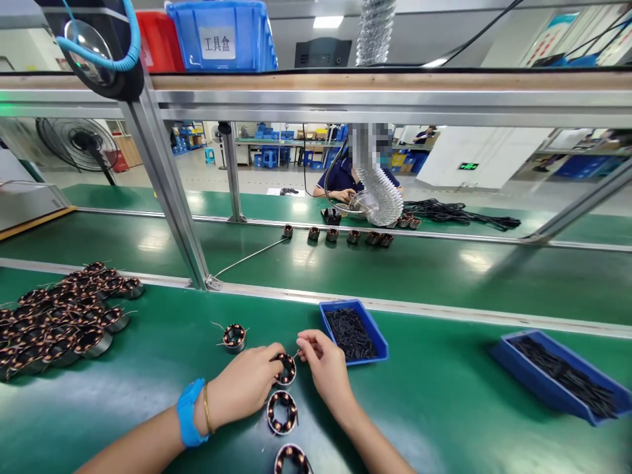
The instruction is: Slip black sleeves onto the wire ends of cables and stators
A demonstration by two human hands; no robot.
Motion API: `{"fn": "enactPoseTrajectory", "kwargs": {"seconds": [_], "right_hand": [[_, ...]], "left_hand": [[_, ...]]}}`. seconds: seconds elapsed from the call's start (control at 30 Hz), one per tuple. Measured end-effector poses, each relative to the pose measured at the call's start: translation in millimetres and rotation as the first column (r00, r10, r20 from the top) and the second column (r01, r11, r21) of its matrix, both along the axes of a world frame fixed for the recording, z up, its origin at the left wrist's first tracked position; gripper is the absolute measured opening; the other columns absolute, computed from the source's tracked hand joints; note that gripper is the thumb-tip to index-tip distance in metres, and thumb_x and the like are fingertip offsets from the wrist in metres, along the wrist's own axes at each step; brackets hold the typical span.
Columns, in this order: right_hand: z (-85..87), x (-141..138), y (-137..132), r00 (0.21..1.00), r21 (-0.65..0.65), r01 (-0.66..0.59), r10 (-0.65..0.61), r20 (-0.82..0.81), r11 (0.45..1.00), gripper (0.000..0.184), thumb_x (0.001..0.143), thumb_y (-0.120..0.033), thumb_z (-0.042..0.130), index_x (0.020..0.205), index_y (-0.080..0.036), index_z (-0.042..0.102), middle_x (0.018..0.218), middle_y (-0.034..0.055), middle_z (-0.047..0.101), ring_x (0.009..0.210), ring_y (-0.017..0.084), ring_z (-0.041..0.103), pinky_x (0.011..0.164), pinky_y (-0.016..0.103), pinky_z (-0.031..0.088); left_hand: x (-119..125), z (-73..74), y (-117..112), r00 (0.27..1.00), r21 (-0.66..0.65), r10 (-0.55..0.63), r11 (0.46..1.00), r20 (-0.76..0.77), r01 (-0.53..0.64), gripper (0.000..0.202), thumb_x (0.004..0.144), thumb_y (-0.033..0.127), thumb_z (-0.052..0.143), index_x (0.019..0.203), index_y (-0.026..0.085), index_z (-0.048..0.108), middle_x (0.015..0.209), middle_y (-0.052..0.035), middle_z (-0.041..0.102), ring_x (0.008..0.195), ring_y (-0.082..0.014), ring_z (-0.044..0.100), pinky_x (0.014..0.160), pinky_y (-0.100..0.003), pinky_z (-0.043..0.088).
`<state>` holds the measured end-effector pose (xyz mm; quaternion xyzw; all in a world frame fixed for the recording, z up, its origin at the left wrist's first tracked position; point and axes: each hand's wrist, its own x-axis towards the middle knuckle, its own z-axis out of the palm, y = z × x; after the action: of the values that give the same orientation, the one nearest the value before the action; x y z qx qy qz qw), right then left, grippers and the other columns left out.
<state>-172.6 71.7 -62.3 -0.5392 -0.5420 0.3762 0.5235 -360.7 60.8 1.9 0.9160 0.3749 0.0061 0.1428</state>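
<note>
My left hand (241, 388), with a blue wristband and a thin gold bangle on the wrist, is shut on a copper-wound stator coil (286, 370) on the green conveyor belt (424, 421). My right hand (323, 362) pinches a thin lead wire (297, 353) rising from that coil. Just below, two more coils (282, 412) (291, 459) lie in a row near me. Another coil (234, 338) with loose leads sits beyond my left hand. A blue tray of short black sleeves (353, 313) lies just past my right fingers.
A second blue tray of black sleeves (523, 359) sits to the right. Many coils are heaped at left (59, 322). An aluminium frame rail (395, 303) borders the belt. Beyond it, a person (340, 187) works at another belt, behind a silver duct (380, 194).
</note>
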Motion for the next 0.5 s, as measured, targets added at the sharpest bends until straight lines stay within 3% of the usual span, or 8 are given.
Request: {"fn": "enactPoseTrajectory", "kwargs": {"seconds": [0.5], "right_hand": [[-3.6, 0.2, -3.5, 1.0, 0.03, 0.005, -0.005, 0.025, 1.0, 0.039, 0.087, -0.057, 0.065, 0.085, -0.019, 0.071, 0.076, 0.0065, 0.075, 0.063, 0.02, 0.07, 0.061, 0.032, 0.061]], "left_hand": [[-0.7, -2.5, -0.1, 1.0, 0.01, -0.005, 1.0, 0.005, 0.005, 0.023, 0.092, 0.006, 0.049, 0.101, 0.02, 0.065, 0.118, -0.0073, 0.062, 0.094, -0.0244, 0.067, 0.083, -0.036, 0.056]]}}
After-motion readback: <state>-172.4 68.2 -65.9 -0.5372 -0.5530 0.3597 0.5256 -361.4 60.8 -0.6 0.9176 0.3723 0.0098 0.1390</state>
